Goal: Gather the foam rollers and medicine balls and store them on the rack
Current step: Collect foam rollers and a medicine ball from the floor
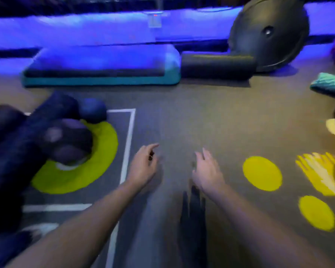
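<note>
A black foam roller [218,64] lies on the floor at the far right, against a large black ball-shaped object [269,31]. At the left, several dark foam rollers [33,132] lie piled over a yellow-green ring mark [103,151], with a small dark blue medicine ball [92,111] at their far end. My left hand [143,165] and my right hand [207,171] hover empty over the bare grey floor in the middle, fingers apart. The picture is blurred by motion. No rack is in view.
A teal aerobic step [101,74] with a dark top sits at the back under blue light. Yellow dots [262,173] and a yellow hand mark [319,171] are painted on the floor at right. White tape lines [130,136] frame the left area. A teal patterned object [329,84] lies far right.
</note>
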`<state>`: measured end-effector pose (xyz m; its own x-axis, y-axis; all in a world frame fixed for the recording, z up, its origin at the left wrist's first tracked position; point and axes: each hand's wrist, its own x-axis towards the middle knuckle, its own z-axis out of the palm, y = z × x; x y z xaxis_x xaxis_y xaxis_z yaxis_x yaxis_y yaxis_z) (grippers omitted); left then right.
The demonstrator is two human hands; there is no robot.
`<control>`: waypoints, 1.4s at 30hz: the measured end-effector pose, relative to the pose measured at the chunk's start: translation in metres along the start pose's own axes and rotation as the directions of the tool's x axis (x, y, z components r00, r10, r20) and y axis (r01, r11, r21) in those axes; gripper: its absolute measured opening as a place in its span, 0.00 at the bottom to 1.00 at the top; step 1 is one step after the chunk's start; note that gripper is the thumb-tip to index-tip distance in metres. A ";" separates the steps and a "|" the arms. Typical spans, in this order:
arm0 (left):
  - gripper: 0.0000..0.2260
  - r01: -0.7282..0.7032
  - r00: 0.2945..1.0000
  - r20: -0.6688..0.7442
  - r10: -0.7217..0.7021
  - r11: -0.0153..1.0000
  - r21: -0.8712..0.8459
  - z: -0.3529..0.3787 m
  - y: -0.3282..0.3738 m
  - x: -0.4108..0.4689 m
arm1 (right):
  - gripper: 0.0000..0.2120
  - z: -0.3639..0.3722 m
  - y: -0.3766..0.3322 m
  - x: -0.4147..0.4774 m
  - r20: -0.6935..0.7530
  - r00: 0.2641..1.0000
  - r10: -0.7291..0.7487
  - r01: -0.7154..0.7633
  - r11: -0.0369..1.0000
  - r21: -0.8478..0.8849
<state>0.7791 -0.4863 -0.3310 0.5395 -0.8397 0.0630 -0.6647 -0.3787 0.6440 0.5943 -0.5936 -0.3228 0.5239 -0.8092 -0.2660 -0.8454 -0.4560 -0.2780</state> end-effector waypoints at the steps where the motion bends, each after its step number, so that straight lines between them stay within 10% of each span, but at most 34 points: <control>1: 0.16 0.074 0.992 -0.105 -0.070 0.997 0.036 -0.022 -0.031 -0.007 | 0.32 0.013 -0.031 0.004 0.034 0.998 -0.053 0.051 0.998 0.044; 5: 0.17 0.294 0.884 -0.431 -0.181 0.932 0.212 -0.101 -0.130 -0.039 | 0.29 0.060 -0.133 0.006 0.120 0.981 -0.155 0.131 0.974 0.186; 11: 0.28 0.523 0.779 -0.541 -0.318 0.805 0.281 -0.171 -0.233 -0.078 | 0.28 0.098 -0.220 0.011 0.174 0.951 -0.257 0.230 0.960 0.161; 23: 0.69 0.502 0.863 -0.180 -0.472 0.839 0.210 -0.196 -0.226 0.069 | 0.31 0.092 -0.299 0.071 0.159 0.963 -0.216 0.165 0.945 0.282; 31: 0.63 0.528 0.849 -0.238 -0.472 0.753 0.393 -0.176 -0.221 0.059 | 0.25 0.096 -0.287 0.076 0.170 0.977 -0.125 0.043 0.907 0.419; 35: 0.44 0.229 0.930 -0.363 -0.060 0.866 0.444 -0.141 -0.217 -0.023 | 0.25 0.079 -0.299 0.082 0.057 0.998 -0.009 -0.035 0.689 0.724; 37: 0.31 0.152 0.857 -0.514 0.041 0.932 0.329 -0.139 -0.223 -0.058 | 0.31 0.071 -0.306 0.084 0.026 0.999 0.045 -0.046 0.536 0.843; 39: 0.26 0.333 0.718 -0.653 -0.243 0.943 0.015 -0.156 -0.226 -0.064 | 0.43 0.069 -0.306 0.087 0.062 0.998 0.028 -0.067 0.525 0.848; 42: 0.28 0.644 0.617 -0.318 -0.720 0.694 -0.323 -0.175 -0.235 -0.042 | 0.58 0.075 -0.299 0.081 0.270 0.960 -0.067 -0.141 0.722 0.678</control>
<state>1.0039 -0.2939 -0.3516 0.9757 -0.1217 -0.1823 0.0525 -0.6777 0.7335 0.8975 -0.4953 -0.3307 0.5875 -0.6466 -0.4865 -0.6138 0.0358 -0.7887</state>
